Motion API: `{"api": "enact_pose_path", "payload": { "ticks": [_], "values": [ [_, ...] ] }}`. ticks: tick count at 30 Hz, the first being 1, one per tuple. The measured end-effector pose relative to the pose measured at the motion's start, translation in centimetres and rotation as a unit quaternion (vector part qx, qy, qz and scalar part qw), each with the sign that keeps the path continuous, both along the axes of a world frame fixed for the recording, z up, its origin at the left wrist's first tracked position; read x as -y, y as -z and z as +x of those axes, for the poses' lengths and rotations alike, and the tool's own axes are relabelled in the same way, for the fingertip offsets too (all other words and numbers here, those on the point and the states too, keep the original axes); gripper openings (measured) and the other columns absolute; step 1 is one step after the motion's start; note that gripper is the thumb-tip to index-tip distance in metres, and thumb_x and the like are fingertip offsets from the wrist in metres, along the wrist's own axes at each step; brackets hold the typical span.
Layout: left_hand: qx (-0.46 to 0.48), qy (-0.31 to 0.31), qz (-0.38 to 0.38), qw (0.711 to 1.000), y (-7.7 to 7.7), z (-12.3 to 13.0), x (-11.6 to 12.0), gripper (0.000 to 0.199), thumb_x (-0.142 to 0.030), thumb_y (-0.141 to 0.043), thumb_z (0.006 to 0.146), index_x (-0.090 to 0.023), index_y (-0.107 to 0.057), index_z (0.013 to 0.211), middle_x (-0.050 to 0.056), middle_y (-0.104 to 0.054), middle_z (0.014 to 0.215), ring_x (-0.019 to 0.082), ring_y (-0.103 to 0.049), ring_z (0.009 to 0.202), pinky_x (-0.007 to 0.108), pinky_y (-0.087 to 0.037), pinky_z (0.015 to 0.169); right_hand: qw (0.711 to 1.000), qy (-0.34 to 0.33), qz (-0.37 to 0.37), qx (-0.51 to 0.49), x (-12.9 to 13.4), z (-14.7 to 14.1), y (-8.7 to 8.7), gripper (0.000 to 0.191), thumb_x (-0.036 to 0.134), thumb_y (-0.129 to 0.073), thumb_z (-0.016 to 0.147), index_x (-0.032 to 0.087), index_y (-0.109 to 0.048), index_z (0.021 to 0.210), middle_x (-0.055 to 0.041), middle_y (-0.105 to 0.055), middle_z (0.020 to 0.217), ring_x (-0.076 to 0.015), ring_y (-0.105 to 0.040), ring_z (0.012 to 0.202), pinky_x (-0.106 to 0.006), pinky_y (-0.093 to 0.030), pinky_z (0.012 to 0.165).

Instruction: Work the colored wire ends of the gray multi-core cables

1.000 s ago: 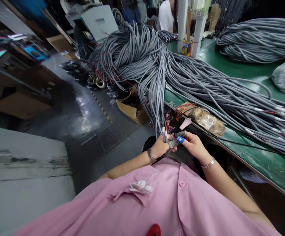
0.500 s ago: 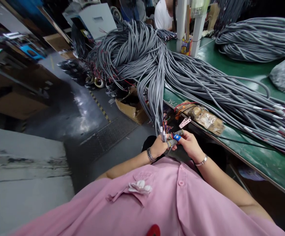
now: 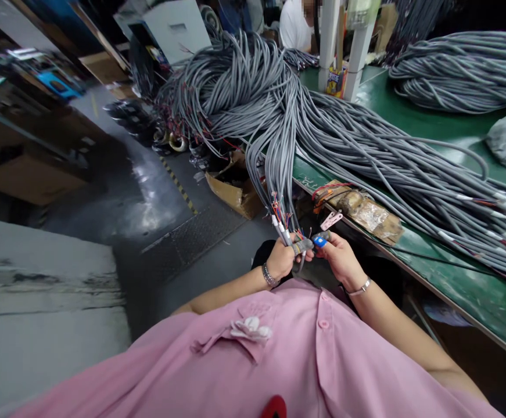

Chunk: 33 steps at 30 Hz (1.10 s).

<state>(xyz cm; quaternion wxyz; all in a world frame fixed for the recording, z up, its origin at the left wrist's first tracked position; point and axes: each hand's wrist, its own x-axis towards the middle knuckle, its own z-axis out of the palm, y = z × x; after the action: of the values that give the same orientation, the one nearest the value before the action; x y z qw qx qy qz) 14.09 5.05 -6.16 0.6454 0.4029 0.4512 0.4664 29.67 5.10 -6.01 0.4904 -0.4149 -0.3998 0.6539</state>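
My left hand (image 3: 281, 257) is closed around several grey cables (image 3: 284, 231) near their ends. White bands circle these ends, and thin coloured wires (image 3: 280, 208) fan out above them. A grey wrap with yellowish marks covers the left forefinger. Just to the right, my right hand (image 3: 338, 255) is closed in a pinch, its forefinger wrapped in grey too. A small blue piece (image 3: 320, 241) sits at its thumb tip; whether it is worn or held I cannot tell. Both hands' fingertips nearly meet, and what the right ones grip is hidden.
A large heap of grey cables (image 3: 244, 87) lies across the green table (image 3: 466, 290). A taped cardboard piece (image 3: 368, 215) and a pink clip (image 3: 332, 220) are at its near edge. Below stands an open carton (image 3: 230, 194). A person in white (image 3: 295, 26) is behind the table.
The cable ends in my left hand have tilted left, with their coloured wires further from my right hand. My right hand has shifted slightly to the right, and its fingers remain closed.
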Motion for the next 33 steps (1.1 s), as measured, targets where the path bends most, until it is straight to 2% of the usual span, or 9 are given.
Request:
{"api": "enact_pose_path", "payload": {
  "ticks": [6, 12, 15, 20, 22, 24, 28, 30, 33],
  "values": [
    [-0.027, 0.001, -0.005, 1.0, -0.4, 0.0, 0.0, 0.034, -0.043, -0.072, 0.068, -0.012, -0.06, 0.062, 0.006, -0.065, 0.057, 0.012, -0.059, 0.047, 0.02, -0.032, 0.041, 1.0, 0.004, -0.014, 0.009, -0.2, 0.1, -0.1, 0.027, 0.041, -0.072, 0.073, 0.018, -0.058, 0.072, 0.003, -0.055, 0.064, -0.0085, -0.044, 0.054, -0.025, -0.038, 0.057],
    [-0.044, 0.018, 0.015, 0.999, -0.2, 0.3, 0.1, 0.031, -0.041, -0.069, 0.072, -0.012, -0.062, 0.065, 0.005, -0.064, 0.056, 0.012, -0.058, 0.046, 0.02, -0.032, 0.041, 0.997, -0.07, 0.031, 0.018, -0.1, -0.3, -1.6, 0.023, 0.042, -0.062, 0.083, 0.02, -0.056, 0.08, 0.0016, -0.061, 0.057, -0.0126, -0.055, 0.054, -0.026, -0.034, 0.055],
    [-0.046, 0.013, 0.026, 0.999, 0.0, 0.4, 0.1, 0.03, -0.039, -0.069, 0.073, -0.012, -0.06, 0.064, 0.005, -0.064, 0.056, 0.012, -0.059, 0.047, 0.02, -0.031, 0.041, 0.999, -0.032, 0.02, 0.008, 0.0, -0.7, -1.4, 0.024, 0.041, -0.066, 0.079, 0.02, -0.055, 0.075, 0.0027, -0.058, 0.054, -0.0121, -0.053, 0.051, -0.026, -0.034, 0.053],
    [-0.033, -0.009, 0.016, 0.999, -0.1, 0.3, 0.3, 0.028, -0.038, -0.07, 0.071, -0.012, -0.06, 0.065, 0.005, -0.065, 0.057, 0.012, -0.06, 0.047, 0.02, -0.031, 0.041, 0.993, 0.111, -0.032, -0.03, -0.3, -0.2, 0.2, 0.022, 0.036, -0.072, 0.073, 0.02, -0.058, 0.072, 0.0052, -0.05, 0.058, -0.008, -0.043, 0.051, -0.023, -0.038, 0.053],
    [-0.025, -0.021, 0.009, 0.999, -0.2, 0.1, 0.3, 0.028, -0.037, -0.072, 0.07, -0.012, -0.061, 0.066, 0.005, -0.065, 0.056, 0.012, -0.059, 0.046, 0.02, -0.029, 0.041, 0.99, 0.109, -0.054, -0.07, -0.3, 0.4, 0.6, 0.022, 0.038, -0.071, 0.074, 0.02, -0.059, 0.074, 0.0045, -0.051, 0.063, -0.0078, -0.044, 0.054, -0.023, -0.041, 0.055],
    [-0.015, -0.028, 0.008, 0.999, -0.3, 0.1, 0.3, 0.027, -0.037, -0.072, 0.069, -0.012, -0.061, 0.066, 0.005, -0.065, 0.056, 0.012, -0.059, 0.045, 0.02, -0.029, 0.041, 0.99, 0.076, -0.067, -0.1, 0.0, 0.9, 0.6, 0.022, 0.04, -0.07, 0.075, 0.02, -0.061, 0.079, 0.0026, -0.055, 0.071, -0.0081, -0.047, 0.057, -0.023, -0.044, 0.057],
    [-0.01, -0.032, 0.009, 0.999, -0.5, 0.2, 0.4, 0.027, -0.036, -0.072, 0.07, -0.012, -0.061, 0.066, 0.004, -0.065, 0.055, 0.012, -0.059, 0.046, 0.02, -0.03, 0.041, 0.993, 0.028, -0.052, -0.101, 0.7, 1.2, 0.3, 0.023, 0.038, -0.072, 0.074, 0.019, -0.064, 0.083, 0.0018, -0.057, 0.073, -0.0083, -0.049, 0.061, -0.024, -0.047, 0.061],
    [-0.008, -0.035, 0.01, 0.999, -0.7, 0.2, 0.4, 0.027, -0.036, -0.072, 0.07, -0.013, -0.06, 0.065, 0.004, -0.065, 0.055, 0.012, -0.059, 0.045, 0.02, -0.03, 0.04, 0.992, 0.031, -0.05, -0.108, 0.5, 1.3, 0.3, 0.022, 0.038, -0.072, 0.075, 0.019, -0.064, 0.082, 0.0017, -0.057, 0.072, -0.0085, -0.05, 0.061, -0.023, -0.047, 0.061],
    [0.007, -0.021, 0.019, 1.0, -1.2, 0.1, 0.2, 0.027, -0.036, -0.072, 0.069, -0.013, -0.06, 0.065, 0.003, -0.063, 0.054, 0.011, -0.056, 0.043, 0.02, -0.032, 0.041, 0.985, 0.057, -0.076, -0.144, -0.5, 1.7, 0.3, 0.03, 0.049, -0.066, 0.078, 0.019, -0.065, 0.083, -0.0005, -0.061, 0.078, -0.0093, -0.052, 0.061, -0.023, -0.048, 0.059]
  ]
}}
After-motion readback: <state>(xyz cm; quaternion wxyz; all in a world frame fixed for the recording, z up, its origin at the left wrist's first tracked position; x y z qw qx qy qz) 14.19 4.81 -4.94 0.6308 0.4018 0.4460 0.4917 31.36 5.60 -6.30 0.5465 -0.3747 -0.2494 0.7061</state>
